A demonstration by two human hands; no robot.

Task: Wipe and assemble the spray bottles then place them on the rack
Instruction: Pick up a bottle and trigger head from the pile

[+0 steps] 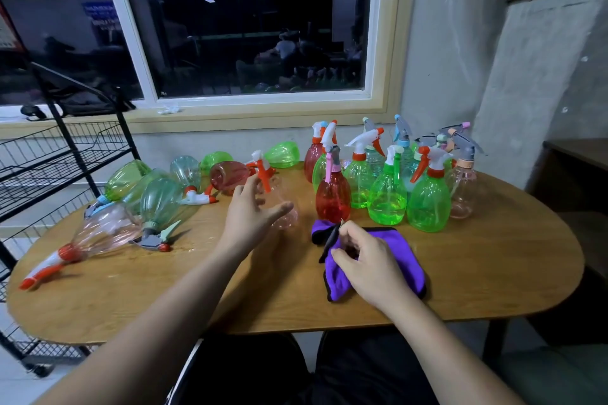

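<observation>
Wipe step | my left hand [253,210] spread beside pink bottle [291,219] | right hand [368,266] pinching cloth [408,273] | next: grip bottle

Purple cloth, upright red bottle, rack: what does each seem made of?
Purple cloth: soft fabric, perhaps microfibre; matte, drapes in folds. Red bottle: translucent glossy plastic; see-through, with bright highlights. Rack: black wire, probably coated metal; thin grid shelves.

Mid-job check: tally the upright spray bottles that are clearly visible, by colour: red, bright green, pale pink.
Red translucent plastic spray bottles, upright: 2
Bright green translucent plastic spray bottles, upright: 4
Pale pink translucent plastic spray bottle, upright: 1
Total: 7
Bottles at the back overlap too much to count.
</observation>
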